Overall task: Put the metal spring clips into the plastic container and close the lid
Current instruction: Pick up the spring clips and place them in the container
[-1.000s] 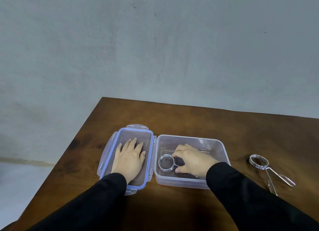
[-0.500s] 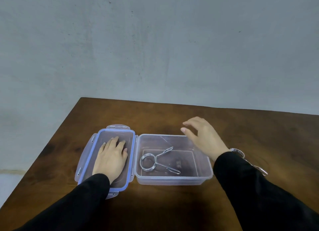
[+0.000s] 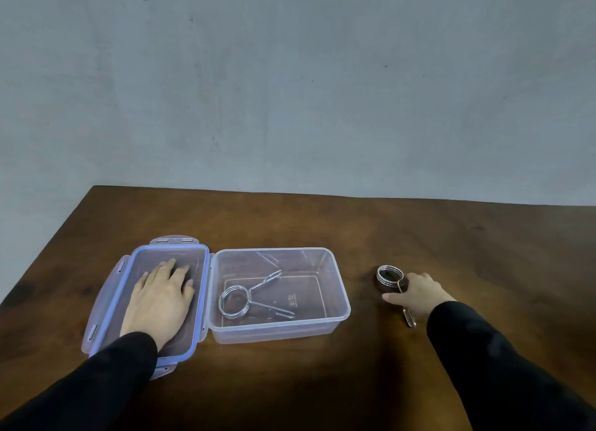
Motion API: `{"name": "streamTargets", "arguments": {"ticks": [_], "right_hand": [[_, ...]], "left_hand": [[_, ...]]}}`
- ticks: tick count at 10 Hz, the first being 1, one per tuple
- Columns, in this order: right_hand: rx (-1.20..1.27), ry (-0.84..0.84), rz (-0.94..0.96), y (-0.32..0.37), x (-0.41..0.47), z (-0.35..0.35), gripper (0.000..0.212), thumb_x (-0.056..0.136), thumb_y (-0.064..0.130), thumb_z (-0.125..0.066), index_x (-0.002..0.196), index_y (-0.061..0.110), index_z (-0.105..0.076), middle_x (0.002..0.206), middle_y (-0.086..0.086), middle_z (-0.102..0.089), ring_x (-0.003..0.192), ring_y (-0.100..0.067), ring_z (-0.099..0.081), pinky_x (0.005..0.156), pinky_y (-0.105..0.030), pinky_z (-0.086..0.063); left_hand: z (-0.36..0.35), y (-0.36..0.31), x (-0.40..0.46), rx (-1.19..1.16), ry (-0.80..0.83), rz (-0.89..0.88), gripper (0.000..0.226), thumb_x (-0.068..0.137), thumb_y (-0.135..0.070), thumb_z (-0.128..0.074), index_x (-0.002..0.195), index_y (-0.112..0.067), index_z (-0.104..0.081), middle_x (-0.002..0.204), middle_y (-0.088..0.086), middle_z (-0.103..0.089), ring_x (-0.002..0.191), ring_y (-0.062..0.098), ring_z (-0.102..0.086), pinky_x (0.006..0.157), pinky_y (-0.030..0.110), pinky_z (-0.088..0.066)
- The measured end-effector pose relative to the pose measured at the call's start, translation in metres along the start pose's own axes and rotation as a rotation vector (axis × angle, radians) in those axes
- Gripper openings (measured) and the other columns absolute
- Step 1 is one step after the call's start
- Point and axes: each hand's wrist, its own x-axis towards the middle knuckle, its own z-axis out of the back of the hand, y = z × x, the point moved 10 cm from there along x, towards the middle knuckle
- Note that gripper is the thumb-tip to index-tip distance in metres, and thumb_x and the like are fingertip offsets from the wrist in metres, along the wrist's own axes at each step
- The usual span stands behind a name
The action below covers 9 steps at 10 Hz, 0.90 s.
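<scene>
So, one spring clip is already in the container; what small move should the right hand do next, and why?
Probably close the right hand around the second spring clip and lift it. This clip lies on the table, right of the open container, with the hand over its handles. One spring clip is inside already, and the left hand lies flat on the lid.

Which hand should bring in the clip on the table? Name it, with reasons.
Right. The right hand already rests on the second clip, right of the container. The left hand lies flat on the lid, far side.
</scene>
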Motion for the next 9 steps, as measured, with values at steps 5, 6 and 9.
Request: {"name": "streamTargets", "arguments": {"ticks": [5,6,9], "right_hand": [[0.142,-0.222,0.047,0.000,0.000,-0.004,0.028,0.087,0.050,-0.069,0.087,0.023,-0.060,0.096,-0.003,-0.062,0.094,-0.027,-0.060,0.084,-0.046,-0.055],[0.191,-0.258,0.059,0.002,-0.005,0.004,0.029,0.089,0.050,-0.067,0.086,0.022,-0.061,0.095,-0.003,-0.062,0.093,-0.028,-0.061,0.086,-0.047,-0.054],[0.367,-0.427,0.469,0.123,-0.060,0.102,0.023,0.091,0.042,-0.069,0.097,0.020,-0.068,0.093,0.004,-0.057,0.089,-0.019,-0.058,0.073,-0.031,-0.041]], "left_hand": [[0.001,0.001,-0.002,-0.003,0.006,-0.002,0.044,0.101,-0.034,-0.035,0.138,-0.020,-0.053,0.147,0.007,-0.050,0.137,0.025,-0.043,0.117,0.045,-0.027],[0.002,0.000,-0.003,0.001,-0.004,0.001,0.043,0.101,-0.033,-0.035,0.138,-0.020,-0.053,0.147,0.007,-0.050,0.137,0.025,-0.043,0.117,0.045,-0.026],[0.003,0.000,-0.004,-0.006,0.002,0.010,0.043,0.101,-0.035,-0.035,0.139,-0.021,-0.052,0.149,0.005,-0.049,0.138,0.023,-0.041,0.117,0.043,-0.026]]}}
